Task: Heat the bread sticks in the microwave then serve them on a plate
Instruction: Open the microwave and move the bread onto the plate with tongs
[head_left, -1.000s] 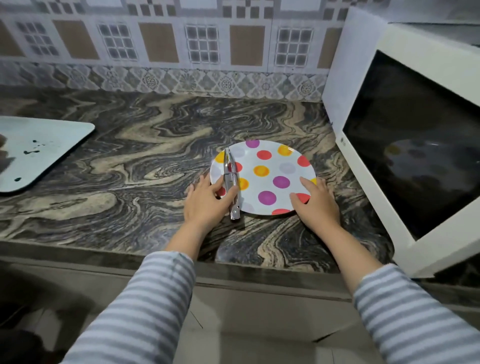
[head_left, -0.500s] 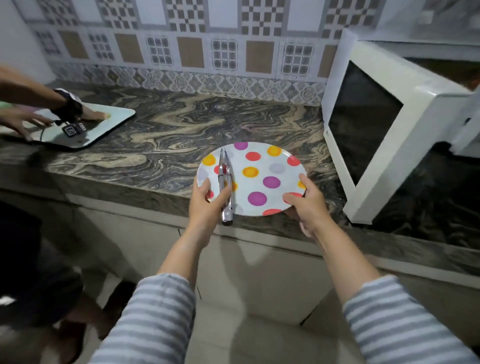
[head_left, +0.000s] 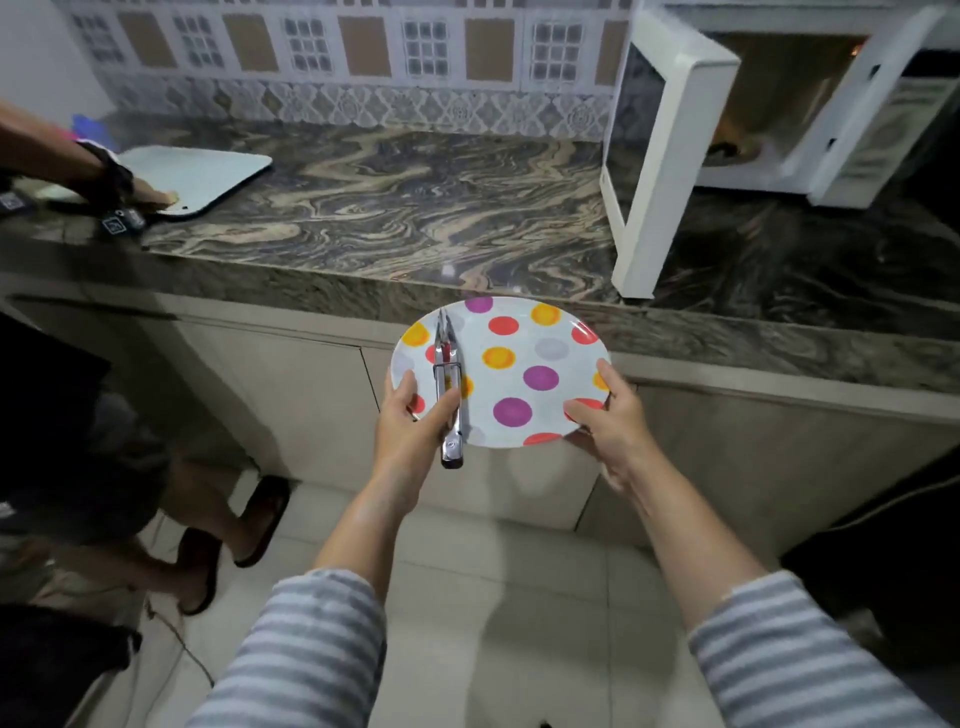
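A white plate (head_left: 519, 332) with coloured dots is held level in the air, in front of the counter edge. My left hand (head_left: 410, 421) grips its left rim and pins metal tongs (head_left: 449, 384) against the plate. My right hand (head_left: 608, 415) holds the right rim from below, thumb on top. The white microwave (head_left: 810, 171) stands at the back right with its door (head_left: 660, 156) swung open. Something brownish lies blurred inside the microwave (head_left: 732, 140); I cannot tell what it is.
The marbled counter (head_left: 415, 208) runs across the view, cabinets below it. A pale cutting board (head_left: 208, 174) lies at the far left, with another person's hand (head_left: 119, 182) on it. That person's legs and sandals (head_left: 254, 519) stand on the tiled floor at left.
The plate with the tongs has been lifted off the counter and drawn back past its edge. I have stepped back, and the open microwave cavity has come into sight.
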